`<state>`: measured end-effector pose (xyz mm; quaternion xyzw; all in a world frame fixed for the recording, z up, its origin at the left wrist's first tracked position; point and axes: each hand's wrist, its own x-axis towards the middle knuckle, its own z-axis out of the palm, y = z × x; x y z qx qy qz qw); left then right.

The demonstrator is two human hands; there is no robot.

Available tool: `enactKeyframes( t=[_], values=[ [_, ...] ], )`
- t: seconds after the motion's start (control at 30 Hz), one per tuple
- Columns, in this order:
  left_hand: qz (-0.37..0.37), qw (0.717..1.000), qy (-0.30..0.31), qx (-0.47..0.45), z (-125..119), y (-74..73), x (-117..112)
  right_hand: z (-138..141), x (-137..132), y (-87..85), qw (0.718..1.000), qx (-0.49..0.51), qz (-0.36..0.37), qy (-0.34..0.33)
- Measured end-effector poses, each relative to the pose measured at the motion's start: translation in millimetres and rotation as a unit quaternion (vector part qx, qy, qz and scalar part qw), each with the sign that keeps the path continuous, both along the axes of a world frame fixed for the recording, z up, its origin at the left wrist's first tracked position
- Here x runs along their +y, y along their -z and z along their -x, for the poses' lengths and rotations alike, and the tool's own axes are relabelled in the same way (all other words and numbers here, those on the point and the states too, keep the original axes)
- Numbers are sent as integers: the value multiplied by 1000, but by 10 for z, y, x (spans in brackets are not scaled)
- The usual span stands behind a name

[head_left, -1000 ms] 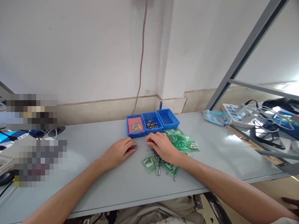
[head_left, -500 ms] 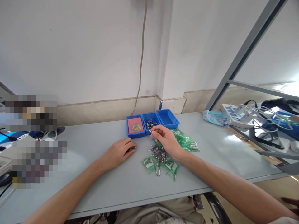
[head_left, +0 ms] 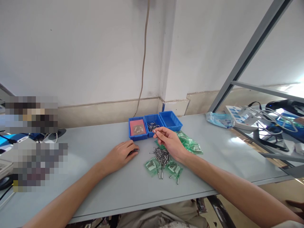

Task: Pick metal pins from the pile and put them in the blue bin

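My right hand (head_left: 169, 141) pinches a small metal pin (head_left: 154, 131) between thumb and fingertips, just in front of the middle blue bin (head_left: 149, 134). Beneath and beside that hand lies a loose pile of metal pins (head_left: 161, 155) on the grey table. Resting on the tabletop to the left, my left hand (head_left: 121, 154) is curled around several metal pins (head_left: 133, 151), mostly hidden by its fingers. Small dark and silver metal pieces (head_left: 153, 126) fill part of the middle bin.
The left blue bin (head_left: 138, 138) contains a pink sheet and a clear bag of small parts. A third blue bin (head_left: 171, 119) stands at the right. Green plastic bags (head_left: 190, 143) lie behind my right wrist. A power strip (head_left: 239, 118) with cables sits far right.
The pin in my right fingertips has turned and now points up more, with the hand shifted very slightly. My left hand stays in place.
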<state>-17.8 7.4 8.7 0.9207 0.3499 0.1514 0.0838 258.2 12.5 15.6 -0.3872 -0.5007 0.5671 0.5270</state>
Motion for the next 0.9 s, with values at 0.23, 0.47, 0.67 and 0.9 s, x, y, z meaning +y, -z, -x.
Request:
enactKeyframes(
  t=[0.23,0.47,0.67,0.9],
  values=[
    [3,1000,2,3,11,13,4,-5,-6,-35,1000,-1,4,4],
    [0,1000,2,4,-1,0,3,9,-38,-94,999,-30,3,29],
    [2,1000,2,7,0,-2,5,11,-40,-103,996,-76,-43,33],
    [0,1000,2,6,-3,-3,4,5,-28,-75,990,-117,-71,43]
  ],
)
